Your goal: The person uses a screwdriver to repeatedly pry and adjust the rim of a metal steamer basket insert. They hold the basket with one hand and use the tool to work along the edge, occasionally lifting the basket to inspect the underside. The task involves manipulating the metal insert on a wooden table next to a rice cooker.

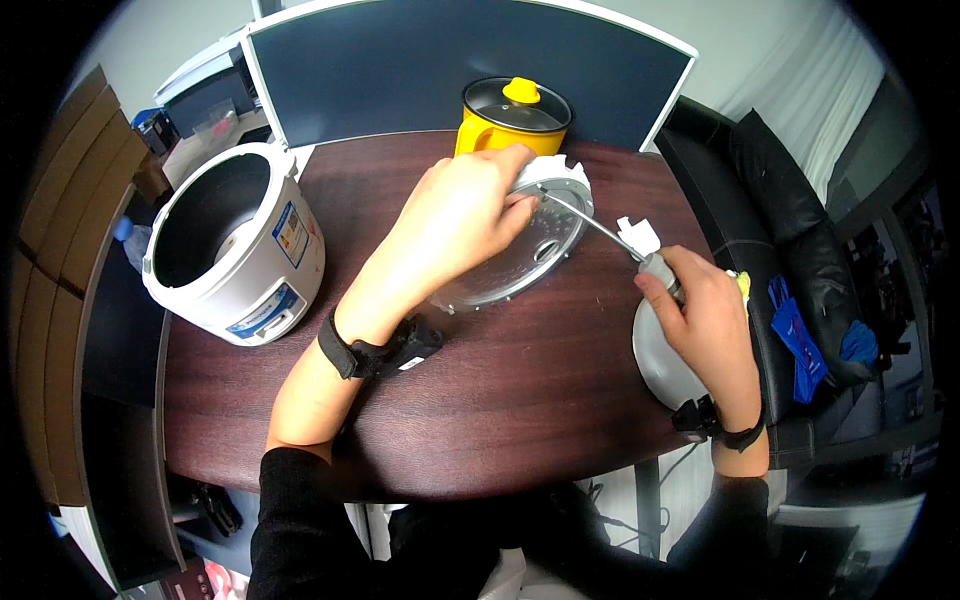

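Observation:
My left hand (462,205) grips the upper edge of a round rice cooker lid part (510,272), a see-through disc with a grey rim and a white hinge piece. The lid is tilted up off the table, and part of it is hidden behind my hand. My right hand (705,320) is closed around the grey handle of a screwdriver (598,225). Its long metal shaft reaches left to the lid's hinge area, by my left fingertips. Under my right hand lies a smooth grey-white domed piece (662,355), partly covered. A small white piece (640,236) is beside the screwdriver handle.
A white rice cooker body (290,250) stands open at the left of the dark wooden table (500,410). At the back is a yellow pot (520,125) with a glass lid, before a dark partition (440,65). A black sofa (735,215) is on the right.

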The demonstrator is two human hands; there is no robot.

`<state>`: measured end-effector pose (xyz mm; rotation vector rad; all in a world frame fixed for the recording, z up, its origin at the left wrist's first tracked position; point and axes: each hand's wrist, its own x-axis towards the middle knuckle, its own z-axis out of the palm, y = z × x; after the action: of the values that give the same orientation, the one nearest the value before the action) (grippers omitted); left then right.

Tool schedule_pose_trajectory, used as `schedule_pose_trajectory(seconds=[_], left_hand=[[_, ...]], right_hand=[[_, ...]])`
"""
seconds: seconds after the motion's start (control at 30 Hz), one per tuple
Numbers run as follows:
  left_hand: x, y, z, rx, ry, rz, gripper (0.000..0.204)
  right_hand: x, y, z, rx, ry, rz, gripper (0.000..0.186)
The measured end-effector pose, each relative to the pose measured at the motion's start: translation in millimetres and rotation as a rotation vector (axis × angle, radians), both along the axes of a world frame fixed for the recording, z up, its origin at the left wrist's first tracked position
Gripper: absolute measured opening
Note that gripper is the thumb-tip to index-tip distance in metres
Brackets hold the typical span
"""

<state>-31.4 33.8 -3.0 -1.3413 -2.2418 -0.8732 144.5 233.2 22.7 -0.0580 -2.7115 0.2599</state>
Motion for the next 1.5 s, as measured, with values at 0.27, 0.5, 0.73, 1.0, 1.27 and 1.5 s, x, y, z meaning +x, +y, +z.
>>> schedule_pose_trajectory(seconds=[0.27, 0.5, 0.73, 1.0, 1.27, 1.5], left_hand=[[-2, -1, 4, -0.017, 0.036, 0.014, 0.036], [-4, 1, -1, 0.033, 0.078, 0.015, 0.036], [1, 6, -2, 0.024, 0.112, 0.131, 0.034], [0, 9, -4, 0.038, 0.14, 0.18, 0.038], [4, 12, -3, 0.026, 0.121, 0.233, 0.04], [8, 10, -2, 0.024, 0.072, 0.228, 0.039]], right_hand=[[-16, 23, -2, -0.011, 0.009, 0.131, 0.03], [-7, 5, 10, 0.038, -0.018, 0.074, 0.03], [0, -7, 8, 0.065, -0.058, 0.05, 0.031], [-7, 0, -14, -0.118, -0.051, 0.135, 0.03], [-8, -15, -47, -0.755, -0.276, 0.125, 0.036], [-4, -19, -41, -1.107, -0.401, 0.111, 0.032]])
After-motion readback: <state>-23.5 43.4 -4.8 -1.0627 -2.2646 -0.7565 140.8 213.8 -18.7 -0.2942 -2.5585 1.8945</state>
